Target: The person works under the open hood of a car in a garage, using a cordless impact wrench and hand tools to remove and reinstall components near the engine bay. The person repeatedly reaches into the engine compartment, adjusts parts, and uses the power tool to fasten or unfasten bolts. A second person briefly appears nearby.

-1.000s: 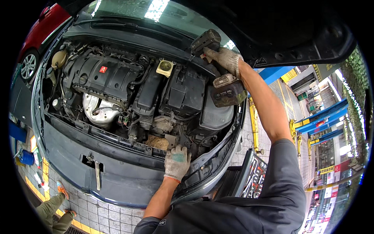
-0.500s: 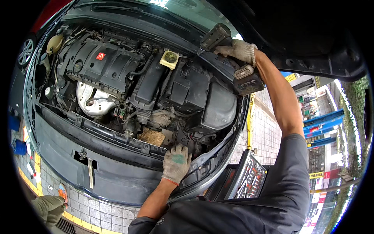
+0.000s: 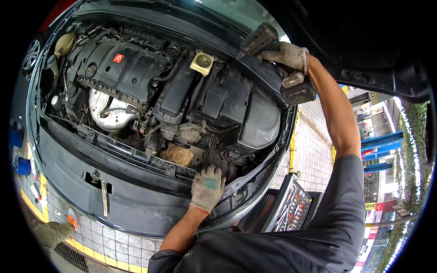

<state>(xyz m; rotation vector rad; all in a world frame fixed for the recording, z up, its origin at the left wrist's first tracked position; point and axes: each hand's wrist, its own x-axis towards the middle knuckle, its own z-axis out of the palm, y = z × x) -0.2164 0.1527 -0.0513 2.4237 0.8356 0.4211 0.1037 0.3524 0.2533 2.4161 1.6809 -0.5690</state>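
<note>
My right hand (image 3: 291,58), in a knitted work glove, is wrapped round the grip of a black cordless power driver (image 3: 259,39). I hold the tool above the far right corner of an open engine bay, its battery (image 3: 298,93) hanging below the hand; its working tip is hard to make out. My left hand (image 3: 207,189), gloved with a green patch on the back, leans on the bay's front edge. Its fingers lie forward over the rim beside the radiator top (image 3: 136,154), holding nothing visible. A black box-shaped cover (image 3: 259,120) sits between my hands.
A black engine cover (image 3: 120,68) and yellow-capped reservoir (image 3: 203,62) fill the bay. The raised hood (image 3: 355,50) overhangs my right arm. An open tool case (image 3: 293,207) stands beside the car at right. Another person's leg (image 3: 57,234) shows at lower left.
My right hand and the power driver have shifted slightly to the right in the picture. The left hand stays on the front edge, almost unmoved.
</note>
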